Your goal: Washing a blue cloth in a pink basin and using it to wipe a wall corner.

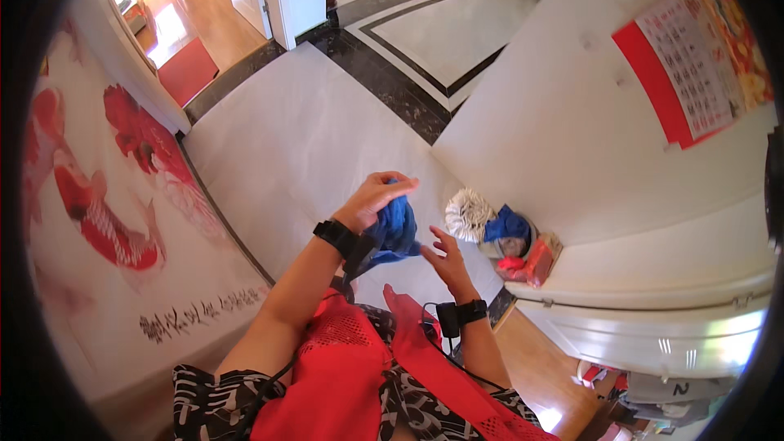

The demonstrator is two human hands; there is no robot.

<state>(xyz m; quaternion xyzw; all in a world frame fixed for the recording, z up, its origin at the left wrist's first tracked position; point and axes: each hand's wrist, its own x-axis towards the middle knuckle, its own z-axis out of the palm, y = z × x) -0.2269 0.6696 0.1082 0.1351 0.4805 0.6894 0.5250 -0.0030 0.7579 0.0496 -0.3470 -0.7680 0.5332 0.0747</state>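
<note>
In front of my body, a crumpled blue cloth (396,230) hangs from my left hand (377,198). The fingers of that hand are closed over the cloth's top, and its lower folds fall beside the wrist strap. My right hand (447,261) is just to the right of the cloth with its fingers apart. Its thumb is close to the cloth's right edge; whether they touch, I cannot tell. Both wrists carry black straps with small dark devices.
A white stringy bundle (469,215), a grey container (529,238) with blue fabric in it and a red package (541,260) stand by the right wall. A calendar (690,57) hangs there. The left wall bears a fish picture (106,212). A red mat (188,71) lies in the doorway.
</note>
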